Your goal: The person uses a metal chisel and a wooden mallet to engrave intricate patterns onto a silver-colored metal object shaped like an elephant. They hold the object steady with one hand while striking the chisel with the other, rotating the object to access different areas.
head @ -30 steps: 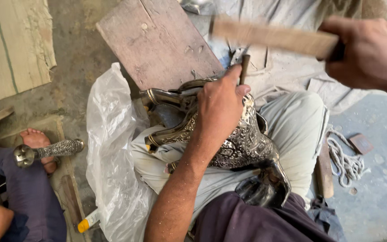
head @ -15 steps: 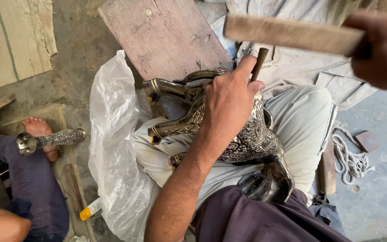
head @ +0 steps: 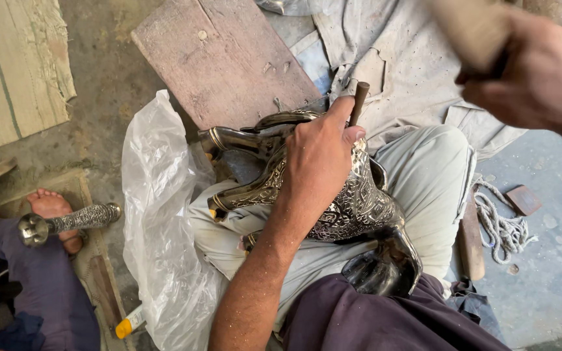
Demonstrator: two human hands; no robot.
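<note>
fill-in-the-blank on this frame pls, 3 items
1. The left hand holds a thin ___ upright on the engraved metal jug.
2. The jug rests on the person's ___.
3. The raised right hand grips a wooden ___.
4. Beside the knee lies a clear plastic ___.

Missing: punch; lap; mallet; bag

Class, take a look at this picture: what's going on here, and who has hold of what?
A person sits on the floor with an ornate engraved metal vessel resting on their lap. Their left hand steadies a thin punch upright against the vessel, while the right hand holds a blurred wooden mallet raised above it. Clear plastic sheeting lies beside them, and another person's bare foot is nearby.
</note>
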